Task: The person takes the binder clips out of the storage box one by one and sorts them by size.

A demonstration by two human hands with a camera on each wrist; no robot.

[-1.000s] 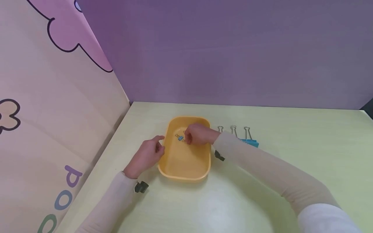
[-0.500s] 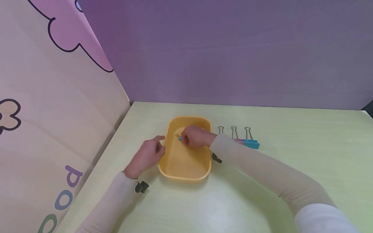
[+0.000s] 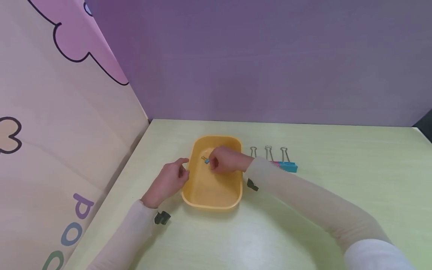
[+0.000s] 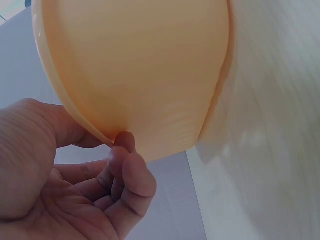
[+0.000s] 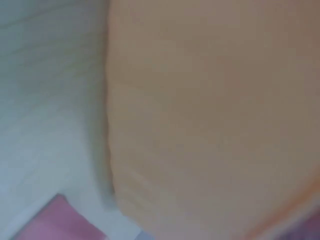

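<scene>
Landmark: the orange tray (image 3: 202, 195) sits on the pale green table (image 3: 303, 210), its long side running away from the person.
Right hand: the right hand (image 3: 225, 160) is inside the tray near its far end, fingers curled down and pinching a small blue binder clip (image 3: 206, 160); the clip shows just at the fingertips, on the tray's left-hand half, low over the tray floor. Whether it touches the floor cannot be told.
Left hand: the left hand (image 3: 168, 180) lies against the tray's left outer wall; in the left wrist view a fingertip (image 4: 125, 142) touches the rim from below, the other fingers loosely bent, holding nothing.
Tray in close views: the left wrist view shows the smooth orange wall (image 4: 140, 70) filling most of the picture; the right wrist view is blurred, all orange wall (image 5: 210, 110) with a pink patch at its lower left.
Other clips: to the right of the tray, near its far end, three larger binder clips lie in a row with wire handles pointing away: a blue one (image 3: 288, 167) farthest from the tray, a pink one (image 3: 276, 164) touching it, and a third mostly hidden by the right sleeve (image 3: 303, 202).
Backdrop: beyond the tray stands a purple wall (image 3: 270, 60); left of the tray, a cream panel (image 3: 67, 123) with cartoon shapes.
</scene>
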